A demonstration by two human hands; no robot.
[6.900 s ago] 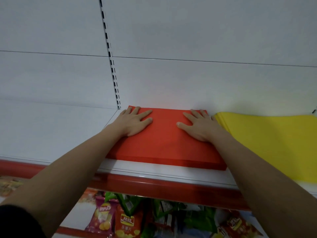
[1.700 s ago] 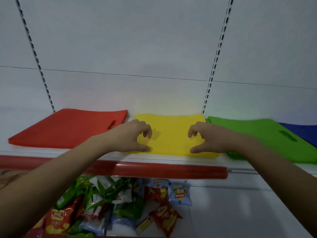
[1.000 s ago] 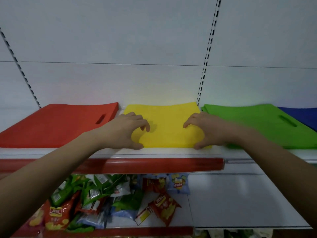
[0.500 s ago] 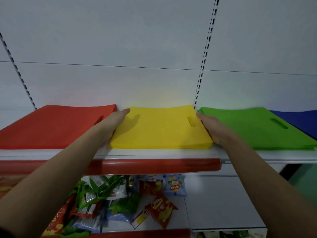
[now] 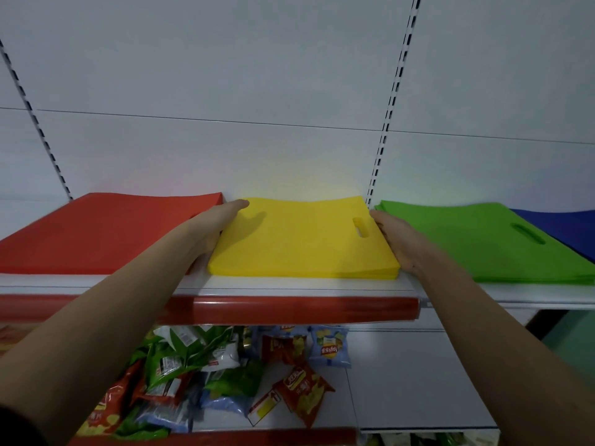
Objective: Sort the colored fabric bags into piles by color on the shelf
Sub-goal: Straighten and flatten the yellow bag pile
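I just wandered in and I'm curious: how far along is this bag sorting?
Nearly finished, it seems. The red pile, green pile and blue pile each lie in one color on the shelf. In hand: the left hand and right hand press flat against the yellow pile, squaring its sides. No unsorted bags are visible.

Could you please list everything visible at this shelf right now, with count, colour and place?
red pile: one pile of bags, red, far left on the shelf
yellow pile: one, yellow, centre, between the two hands
green pile: one, green, right of the yellow
blue pile: one, dark blue, far right, partly cut off
shelf: one, white with a red front strip
snack packets: many, red, green and blue, heaped on the lower shelf
back panel: white, with slotted uprights
left hand: fingers straight against the yellow pile's left edge
right hand: fingers straight against its right edge
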